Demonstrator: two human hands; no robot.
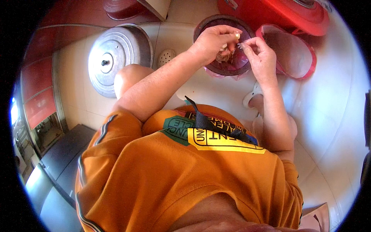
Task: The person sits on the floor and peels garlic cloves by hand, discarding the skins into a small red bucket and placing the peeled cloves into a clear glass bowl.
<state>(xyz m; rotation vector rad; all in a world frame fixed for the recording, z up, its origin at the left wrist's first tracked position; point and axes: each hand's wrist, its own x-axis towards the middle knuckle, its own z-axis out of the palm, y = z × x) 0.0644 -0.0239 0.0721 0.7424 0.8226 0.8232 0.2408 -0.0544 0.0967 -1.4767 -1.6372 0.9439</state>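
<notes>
My left hand (213,42) is over a dark round bin (200,32) lined with a pink plastic bag (227,76). Thumb and fingers pinch a small pale piece (237,36) that looks like a peeled garlic clove. More whitish matter, perhaps garlic, shows under the curled fingers. Close beside it, my right hand (261,56) pinches a thin whitish scrap (240,45) between thumb and forefinger. The two hands' fingertips nearly meet. Brown, dry-looking waste (223,57) lies in the bin below, partly hidden by the left hand.
A large metal pot with a domed lid (108,62) stands left of my knee. Right of the bin are an oval pink-rimmed container (312,62) and a red plastic container (278,13). White clogs (166,57) are on the tiled floor. Red cabinets (39,95) line the left.
</notes>
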